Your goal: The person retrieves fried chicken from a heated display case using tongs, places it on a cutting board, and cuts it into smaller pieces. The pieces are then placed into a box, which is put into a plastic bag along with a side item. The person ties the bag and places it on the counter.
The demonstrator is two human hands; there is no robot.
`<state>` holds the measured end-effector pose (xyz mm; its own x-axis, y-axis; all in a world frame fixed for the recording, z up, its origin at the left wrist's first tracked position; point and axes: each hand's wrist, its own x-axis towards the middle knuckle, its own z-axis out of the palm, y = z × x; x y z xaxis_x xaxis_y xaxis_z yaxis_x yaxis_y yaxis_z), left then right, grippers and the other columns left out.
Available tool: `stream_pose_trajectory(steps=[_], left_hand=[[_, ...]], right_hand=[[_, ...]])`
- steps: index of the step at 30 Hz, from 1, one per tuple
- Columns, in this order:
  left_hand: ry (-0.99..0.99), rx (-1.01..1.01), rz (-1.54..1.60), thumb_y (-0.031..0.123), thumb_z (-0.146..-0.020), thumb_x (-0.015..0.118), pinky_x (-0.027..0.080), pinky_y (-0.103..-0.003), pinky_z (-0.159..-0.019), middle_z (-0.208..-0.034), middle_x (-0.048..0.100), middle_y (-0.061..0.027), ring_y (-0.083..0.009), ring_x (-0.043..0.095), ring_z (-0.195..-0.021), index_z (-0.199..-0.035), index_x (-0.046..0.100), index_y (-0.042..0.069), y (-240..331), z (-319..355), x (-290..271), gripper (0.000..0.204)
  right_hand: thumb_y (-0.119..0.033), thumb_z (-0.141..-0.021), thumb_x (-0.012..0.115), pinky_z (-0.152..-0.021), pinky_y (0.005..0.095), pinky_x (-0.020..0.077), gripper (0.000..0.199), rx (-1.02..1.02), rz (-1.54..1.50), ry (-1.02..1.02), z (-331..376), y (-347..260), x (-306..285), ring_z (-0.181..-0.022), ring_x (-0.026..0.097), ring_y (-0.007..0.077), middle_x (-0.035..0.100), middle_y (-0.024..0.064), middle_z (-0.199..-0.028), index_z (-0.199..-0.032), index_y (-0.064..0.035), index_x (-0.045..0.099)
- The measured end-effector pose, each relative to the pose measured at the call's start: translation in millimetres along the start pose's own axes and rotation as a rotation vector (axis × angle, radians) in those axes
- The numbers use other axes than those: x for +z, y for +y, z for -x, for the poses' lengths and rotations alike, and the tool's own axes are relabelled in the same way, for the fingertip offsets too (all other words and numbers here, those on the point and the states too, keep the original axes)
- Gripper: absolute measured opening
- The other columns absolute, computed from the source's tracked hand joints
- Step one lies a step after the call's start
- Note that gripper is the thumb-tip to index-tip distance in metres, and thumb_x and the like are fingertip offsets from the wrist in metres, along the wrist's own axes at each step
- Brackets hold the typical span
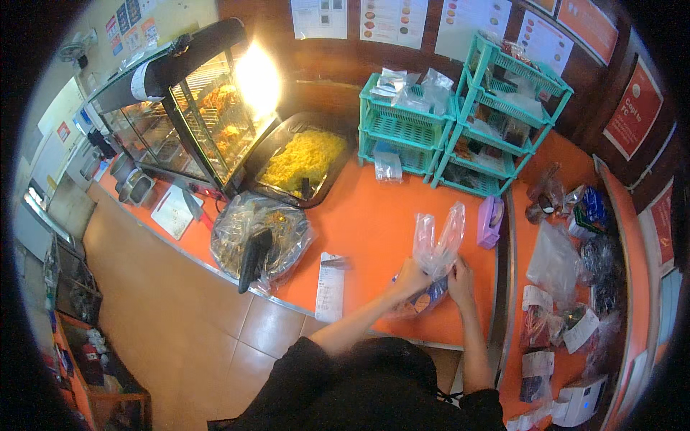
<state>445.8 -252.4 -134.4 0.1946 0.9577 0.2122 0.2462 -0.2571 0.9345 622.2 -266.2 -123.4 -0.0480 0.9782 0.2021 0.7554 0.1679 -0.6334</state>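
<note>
Near the front edge of the orange counter (370, 237), both my hands are closed on a clear plastic bag (435, 244). My left hand (412, 278) grips its gathered neck from the left. Opposite it, my right hand (461, 280) pinches the bag's right side. The two handle loops stick up above my fingers. Something blue and white (430, 298) shows through the lower part, partly hidden by my left hand and forearm. A long printed paper slip (330, 291) lies to the left of my arms. Behind my right hand stands a purple tape dispenser (490, 221).
To the left sits a round plastic-covered tray (291, 233) with a black handle (255, 260) jutting over the edge. Beyond are a black pan of yellow food (305, 159), a lit glass warmer (194, 122) and green tiered racks (496, 118). Bagged items (557, 262) cover the right-hand counter.
</note>
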Motion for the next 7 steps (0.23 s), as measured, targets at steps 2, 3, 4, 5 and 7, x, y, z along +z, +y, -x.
stream_pose_trajectory(steps=[2, 3, 4, 5, 7], left_hand=[[0.068, 0.045, 0.044, 0.020, -0.073, 0.079, 0.055, -0.039, -0.067, -0.085, 0.071, -0.0188, -0.0281, 0.072, -0.077, -0.094, 0.071, 0.003, -10.7, 2.6, -0.7, 0.029], [0.040, 0.034, 0.054, 0.019, -0.073, 0.079, 0.055, -0.039, -0.068, -0.086, 0.072, -0.0189, -0.0291, 0.072, -0.078, -0.094, 0.071, 0.003, -5.1, -0.2, -0.7, 0.028], [0.013, 0.022, 0.062, 0.017, -0.073, 0.078, 0.055, -0.040, -0.068, -0.086, 0.072, -0.0190, -0.0300, 0.072, -0.079, -0.094, 0.071, 0.003, -0.2, -1.5, -2.1, 0.027], [-0.013, 0.010, 0.070, 0.016, -0.073, 0.077, 0.055, -0.040, -0.069, -0.087, 0.072, -0.0191, -0.0310, 0.072, -0.080, -0.094, 0.071, 0.002, 4.7, -2.5, -3.7, 0.026], [-0.028, 0.017, 0.016, 0.016, -0.073, 0.077, 0.056, -0.040, -0.073, -0.089, 0.073, -0.0186, -0.0307, 0.072, -0.082, -0.094, 0.072, 0.004, 15.0, -5.4, -10.7, 0.025]], right_hand=[[-0.007, -0.088, 0.058, -0.093, 0.0480, 0.0494, 0.037, -0.037, -0.071, -0.191, -4.0, -23.8, -23.1, -0.102, 0.060, 0.0445, 0.061, 0.0268, -0.116, -0.124, 0.0008, 0.057], [-0.008, -0.088, 0.058, -0.092, 0.0479, 0.0497, 0.037, -0.045, -0.095, -0.273, -5.2, -30.0, -36.1, -0.102, 0.060, 0.0447, 0.061, 0.0267, -0.116, -0.124, 0.0007, 0.057], [-0.008, -0.088, 0.059, -0.092, 0.0471, 0.0504, 0.036, -0.128, -0.049, -0.306, -7.3, -21.5, -37.1, -0.104, 0.061, 0.0439, 0.061, 0.0268, -0.118, -0.123, 0.0003, 0.057], [-0.009, -0.088, 0.059, -0.091, 0.0463, 0.0510, 0.036, -0.212, -0.004, -0.341, -8.4, -6.3, -35.2, -0.106, 0.061, 0.0430, 0.060, 0.0270, -0.120, -0.123, -0.0001, 0.057], [-0.011, -0.088, 0.064, -0.080, 0.0432, 0.0521, 0.033, -0.445, 0.115, -0.363, -16.0, -0.4, -35.1, -0.098, 0.068, 0.0327, 0.065, 0.0235, -0.109, -0.118, 0.0005, 0.058]])
